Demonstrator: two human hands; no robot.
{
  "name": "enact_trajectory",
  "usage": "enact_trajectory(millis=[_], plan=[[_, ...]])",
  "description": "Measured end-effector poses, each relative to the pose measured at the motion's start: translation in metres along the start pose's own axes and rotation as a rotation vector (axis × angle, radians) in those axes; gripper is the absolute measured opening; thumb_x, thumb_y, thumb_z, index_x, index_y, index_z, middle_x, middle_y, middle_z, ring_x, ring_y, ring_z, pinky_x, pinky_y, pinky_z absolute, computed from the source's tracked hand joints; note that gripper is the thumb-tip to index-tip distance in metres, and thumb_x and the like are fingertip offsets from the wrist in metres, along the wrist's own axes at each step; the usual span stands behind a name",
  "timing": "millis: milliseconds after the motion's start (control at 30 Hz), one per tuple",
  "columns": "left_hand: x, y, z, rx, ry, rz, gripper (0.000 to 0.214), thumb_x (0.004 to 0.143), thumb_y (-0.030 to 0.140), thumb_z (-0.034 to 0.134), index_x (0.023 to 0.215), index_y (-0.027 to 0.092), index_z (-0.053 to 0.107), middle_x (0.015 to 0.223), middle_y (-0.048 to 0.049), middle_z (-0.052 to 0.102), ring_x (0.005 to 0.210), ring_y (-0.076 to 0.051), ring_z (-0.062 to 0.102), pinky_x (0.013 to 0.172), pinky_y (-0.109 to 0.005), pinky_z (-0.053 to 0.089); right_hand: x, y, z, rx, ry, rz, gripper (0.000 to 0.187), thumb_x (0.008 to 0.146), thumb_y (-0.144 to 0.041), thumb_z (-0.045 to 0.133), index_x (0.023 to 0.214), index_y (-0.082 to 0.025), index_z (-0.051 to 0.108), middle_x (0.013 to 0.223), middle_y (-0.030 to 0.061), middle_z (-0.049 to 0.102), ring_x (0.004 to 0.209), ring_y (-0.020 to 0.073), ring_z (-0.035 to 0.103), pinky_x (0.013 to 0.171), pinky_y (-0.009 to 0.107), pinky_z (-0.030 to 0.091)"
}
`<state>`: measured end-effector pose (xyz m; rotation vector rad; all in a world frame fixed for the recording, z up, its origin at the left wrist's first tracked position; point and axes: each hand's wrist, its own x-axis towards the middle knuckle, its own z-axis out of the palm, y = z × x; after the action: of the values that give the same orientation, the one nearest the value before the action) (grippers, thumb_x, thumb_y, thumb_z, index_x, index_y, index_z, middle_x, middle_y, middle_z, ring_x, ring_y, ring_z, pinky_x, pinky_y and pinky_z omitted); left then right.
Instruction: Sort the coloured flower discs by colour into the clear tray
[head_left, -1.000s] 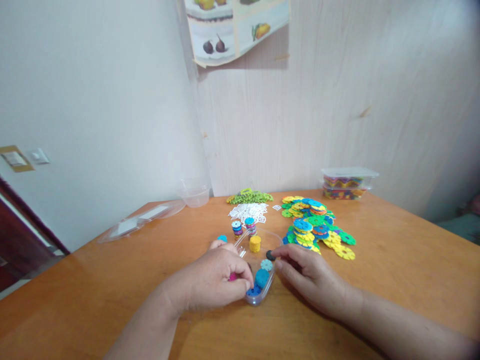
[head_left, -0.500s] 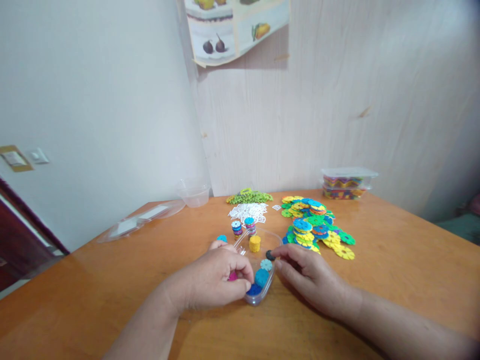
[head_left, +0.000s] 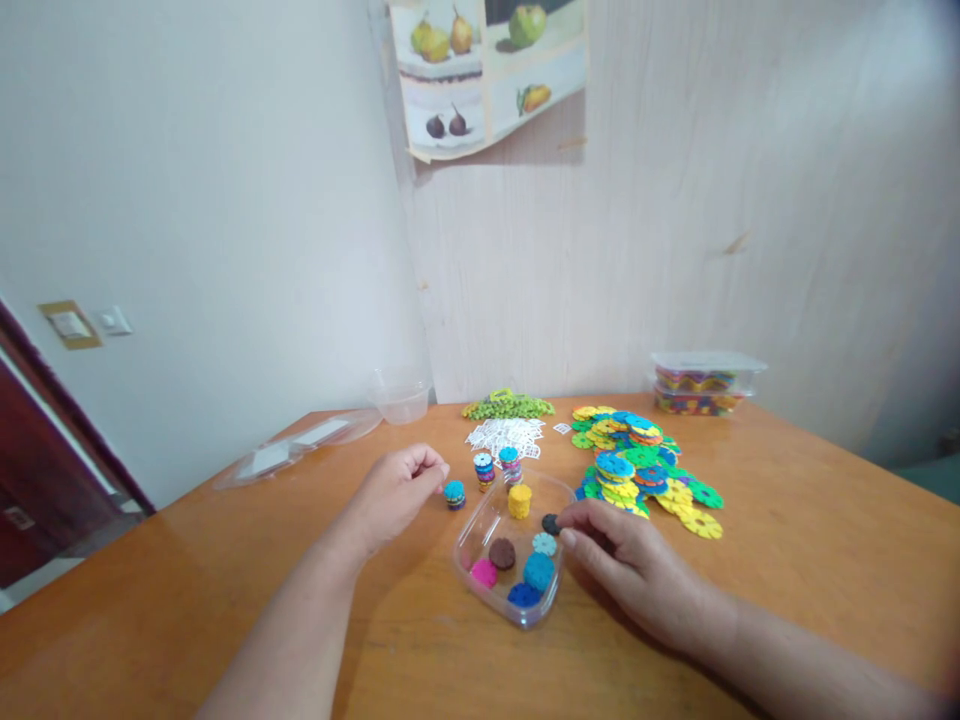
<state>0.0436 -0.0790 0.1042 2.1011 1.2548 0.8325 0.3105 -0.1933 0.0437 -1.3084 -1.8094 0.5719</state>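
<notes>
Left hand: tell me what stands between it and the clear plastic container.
In the head view, a short blue-topped stack of notched discs stands between the left hand and the clear plastic container.

a clear plastic tray (head_left: pixel 525 621) gleams, smooth and glossy, around matt plastic discs (head_left: pixel 502 554) on a wooden tabletop (head_left: pixel 405 640) with a soft, varnish-like sheen; behind, a paper poster (head_left: pixel 486 85) fronts a wood-grained panel (head_left: pixel 660 250) beside a smooth, matt wall (head_left: pixel 187 200), near a shiny plastic bowl (head_left: pixel 400 402).

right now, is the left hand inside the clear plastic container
No, the left hand is outside the clear plastic container, beside the short blue-topped disc stack.
</notes>
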Motion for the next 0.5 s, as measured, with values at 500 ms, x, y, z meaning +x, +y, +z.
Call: enact_trajectory(millis=[500], plan=[[0.022, -0.054, 0.020, 0.104, 0.072, -0.065, 0.019, 0.075, 0.032, 0.052, 0.078, 0.017, 0.063, 0.073, -0.0009, 0.064, 0.067, -0.014, 0.056, 0.058, -0.023, 0.037, 0.001, 0.004, 0.001, 0.106, -0.053, 0.038, 0.023, 0.094, -0.039, 0.048, 0.093, -0.019, 0.058, 0.082, 0.0014, 0.058, 0.075, 0.0160, 0.052, 0.068, 0.028, 0.043]])
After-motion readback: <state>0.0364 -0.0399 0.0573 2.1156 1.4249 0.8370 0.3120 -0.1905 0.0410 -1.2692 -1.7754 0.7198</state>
